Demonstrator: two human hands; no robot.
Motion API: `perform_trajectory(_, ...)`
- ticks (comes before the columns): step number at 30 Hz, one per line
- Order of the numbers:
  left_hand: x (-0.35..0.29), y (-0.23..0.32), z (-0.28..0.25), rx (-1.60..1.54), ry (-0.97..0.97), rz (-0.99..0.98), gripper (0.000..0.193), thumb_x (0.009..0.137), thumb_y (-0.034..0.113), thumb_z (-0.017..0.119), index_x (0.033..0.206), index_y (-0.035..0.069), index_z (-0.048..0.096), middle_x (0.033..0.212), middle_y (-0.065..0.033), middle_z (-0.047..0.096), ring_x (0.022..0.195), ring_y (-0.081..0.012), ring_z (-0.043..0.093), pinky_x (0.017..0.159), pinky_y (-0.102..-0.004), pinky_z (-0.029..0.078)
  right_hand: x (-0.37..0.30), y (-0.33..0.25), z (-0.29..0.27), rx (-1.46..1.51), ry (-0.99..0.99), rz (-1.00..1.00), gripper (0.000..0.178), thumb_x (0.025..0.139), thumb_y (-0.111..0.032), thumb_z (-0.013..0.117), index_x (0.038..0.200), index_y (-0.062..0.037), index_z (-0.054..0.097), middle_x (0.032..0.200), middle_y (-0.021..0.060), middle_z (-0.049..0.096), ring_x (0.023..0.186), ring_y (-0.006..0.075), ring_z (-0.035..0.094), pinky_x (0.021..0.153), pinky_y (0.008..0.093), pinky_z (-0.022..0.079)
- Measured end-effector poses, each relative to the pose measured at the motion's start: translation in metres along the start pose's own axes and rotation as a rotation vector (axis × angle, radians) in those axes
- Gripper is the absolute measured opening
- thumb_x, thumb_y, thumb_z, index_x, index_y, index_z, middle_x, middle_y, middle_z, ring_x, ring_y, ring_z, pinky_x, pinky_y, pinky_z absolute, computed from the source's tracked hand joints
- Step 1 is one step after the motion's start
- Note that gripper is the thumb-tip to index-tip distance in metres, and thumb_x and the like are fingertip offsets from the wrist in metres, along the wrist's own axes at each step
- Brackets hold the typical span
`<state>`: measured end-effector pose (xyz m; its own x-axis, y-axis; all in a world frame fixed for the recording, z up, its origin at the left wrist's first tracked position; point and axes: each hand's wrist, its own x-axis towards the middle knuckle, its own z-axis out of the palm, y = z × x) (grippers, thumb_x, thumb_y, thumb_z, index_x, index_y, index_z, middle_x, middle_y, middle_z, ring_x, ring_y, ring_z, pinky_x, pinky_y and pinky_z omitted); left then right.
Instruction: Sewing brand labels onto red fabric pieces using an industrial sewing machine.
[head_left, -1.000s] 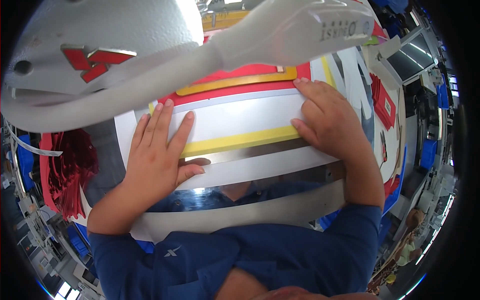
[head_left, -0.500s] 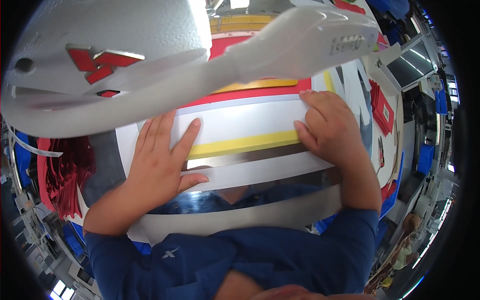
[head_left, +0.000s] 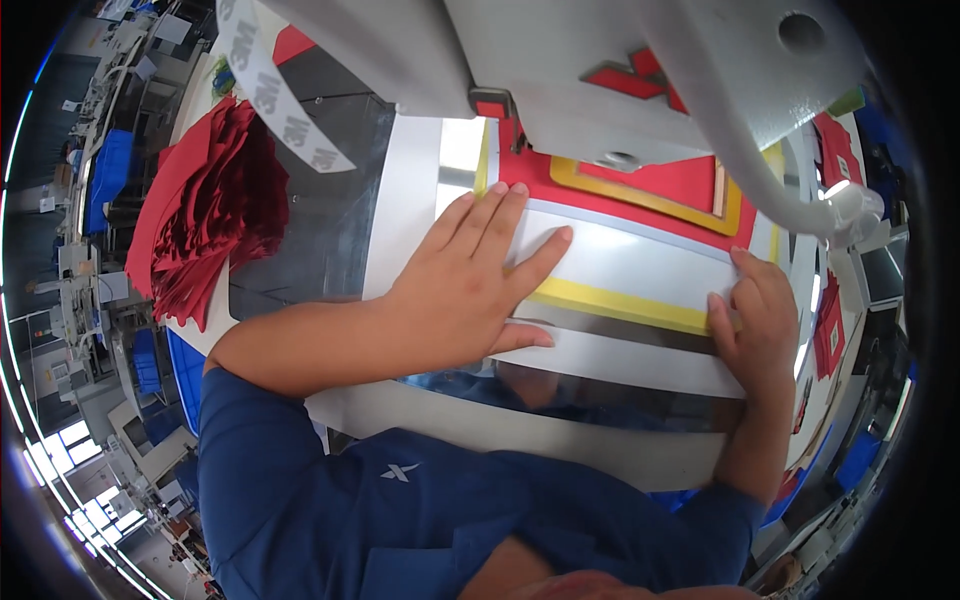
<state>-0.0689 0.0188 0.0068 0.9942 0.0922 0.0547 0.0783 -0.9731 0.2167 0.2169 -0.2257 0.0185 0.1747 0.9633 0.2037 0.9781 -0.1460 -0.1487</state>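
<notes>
My left hand (head_left: 475, 275) lies flat with fingers spread on the left part of a white sheet-like template (head_left: 610, 255) edged with yellow strips. Its fingertips reach the border of a red fabric piece (head_left: 560, 185). At the template's right end, my right hand (head_left: 765, 325) rests with bent fingers; thumb and forefinger are apart and touch the surface. A yellow rectangular frame (head_left: 645, 212) lies on the red fabric. Over it stands the pale head of a sewing machine (head_left: 560, 90), which hides the far part of the fabric.
A thick bundle of red fabric pieces (head_left: 205, 215) sits at the left. A printed white tape strip (head_left: 265, 85) hangs near it. From the machine a curved pale lamp arm (head_left: 735, 140) bends rightward. More red pieces (head_left: 830, 325) lie at the right. Blue bins (head_left: 112, 180) stand beyond the table.
The view has swung to the left, so the machine head appears farther right and more of the red bundle shows. Both hands keep their places on the template.
</notes>
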Motion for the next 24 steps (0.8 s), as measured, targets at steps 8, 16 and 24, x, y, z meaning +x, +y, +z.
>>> perform_trajectory(8,0.002,-0.002,-0.006,0.083,-0.007,-0.049,0.106,0.084,0.07,0.076,0.163,0.007,0.046,0.151,-0.0311,0.052,0.14,-0.0465,0.051,0.12,-0.0603,0.036,0.007,-0.008,0.002,-0.046,0.0,-0.038,0.024,0.084,-0.014,0.081,0.093,0.0004,0.065,0.122,0.0222,0.072,0.103,0.0402,0.068,0.093,0.049,0.056)
perform_trajectory(16,0.011,-0.007,-0.006,0.131,-0.013,-0.083,0.107,0.082,0.068,0.079,0.156,-0.004,0.048,0.143,-0.0236,0.058,0.133,-0.0408,0.055,0.118,-0.055,0.037,0.006,-0.006,0.0,-0.043,0.001,-0.043,0.029,0.084,-0.016,0.082,0.102,-0.0021,0.065,0.12,0.02,0.071,0.102,0.0381,0.068,0.092,0.0479,0.055)
perform_trajectory(24,0.011,-0.007,-0.009,0.207,0.046,-0.093,0.099,0.086,0.067,0.076,0.147,-0.008,0.055,0.132,-0.0217,0.061,0.123,-0.0395,0.059,0.108,-0.0508,0.043,0.004,-0.004,-0.002,-0.033,-0.062,0.009,0.029,0.087,-0.017,0.079,0.108,-0.0008,0.067,0.127,0.0218,0.069,0.109,0.0411,0.067,0.098,0.0501,0.054)
